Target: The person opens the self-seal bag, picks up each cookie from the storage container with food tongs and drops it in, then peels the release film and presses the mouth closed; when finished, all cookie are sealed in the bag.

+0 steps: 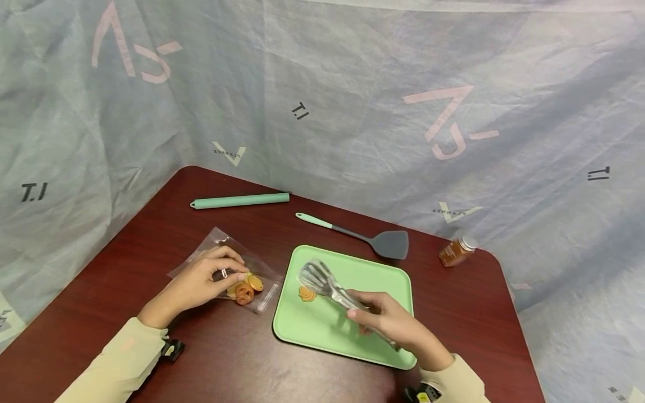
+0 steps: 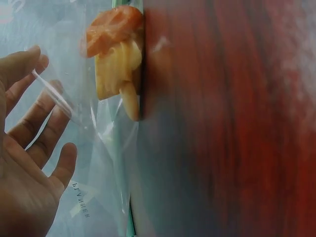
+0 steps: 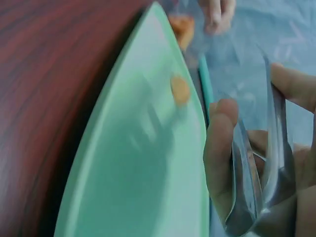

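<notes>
Above the left half of a green tray [image 1: 327,333], metal tongs [image 1: 335,291] at a slant, blurred, slotted head toward the far left. Gripped in the right hand [image 1: 390,319], tong arms slightly apart between thumb and fingers. Close by the slotted head, on the tray, a ridged orange piece [image 1: 307,294]; cannot tell whether touching. Left of the tray, the left hand [image 1: 204,280] at a clear plastic bag [image 1: 264,299], pinching a fold of film between thumb and forefinger, other fingers loosely spread. Inside the bag, near the fingertips, yellow and orange snack pieces [image 1: 244,293].

Underneath, a dark red wood-grain table [image 1: 242,358], glossy toward the near side, rounded at the far corners. Along the far side, left to right: a green rod [image 1: 242,201], a grey spatula [image 1: 390,244] with a pale green handle, a small jar [image 1: 456,253] with brown contents and a silvery lid. Behind and to both sides, a creased grey-blue cloth [image 1: 342,84].

On the cloth, black letters T and I in several places, mirrored "PLANNER" across pale tick marks, large pink strokes. On the jar, print too small to read.

Between bag and tray, only a narrow strip of table; between tray and spatula, another slim gap. Right of the tray, a broader stretch up to the table's edge.
</notes>
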`<move>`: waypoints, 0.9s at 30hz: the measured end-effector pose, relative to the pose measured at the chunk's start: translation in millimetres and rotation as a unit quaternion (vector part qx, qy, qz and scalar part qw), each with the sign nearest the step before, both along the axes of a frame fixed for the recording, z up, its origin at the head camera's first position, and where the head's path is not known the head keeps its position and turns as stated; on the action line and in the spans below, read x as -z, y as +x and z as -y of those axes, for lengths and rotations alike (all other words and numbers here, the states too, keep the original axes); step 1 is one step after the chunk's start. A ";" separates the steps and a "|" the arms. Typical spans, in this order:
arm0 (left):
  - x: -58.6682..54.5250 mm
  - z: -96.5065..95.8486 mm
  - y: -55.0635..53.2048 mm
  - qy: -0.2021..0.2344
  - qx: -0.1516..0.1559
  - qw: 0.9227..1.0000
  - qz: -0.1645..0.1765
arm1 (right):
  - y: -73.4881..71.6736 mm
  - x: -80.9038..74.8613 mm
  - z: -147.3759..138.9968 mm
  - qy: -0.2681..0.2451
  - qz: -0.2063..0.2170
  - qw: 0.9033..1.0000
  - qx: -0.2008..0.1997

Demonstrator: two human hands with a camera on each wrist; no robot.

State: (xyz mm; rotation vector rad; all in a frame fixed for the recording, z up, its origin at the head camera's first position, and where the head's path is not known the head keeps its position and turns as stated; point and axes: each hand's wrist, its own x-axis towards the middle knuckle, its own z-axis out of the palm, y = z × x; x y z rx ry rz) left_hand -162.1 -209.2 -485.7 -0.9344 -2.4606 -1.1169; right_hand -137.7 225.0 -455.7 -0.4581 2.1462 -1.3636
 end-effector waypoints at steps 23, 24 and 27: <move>-1.7 -3.9 5.1 -0.011 -0.012 1.000 0.000 | 28.1 14.3 -56.1 0.172 -0.303 0.937 0.029; -2.0 -3.8 5.2 -0.010 -0.013 1.000 0.001 | 27.4 14.2 -53.4 0.173 -0.309 0.935 0.021; -3.3 -3.9 4.9 -0.012 -0.014 1.000 0.000 | 25.6 14.1 -44.5 0.183 -0.324 0.928 0.004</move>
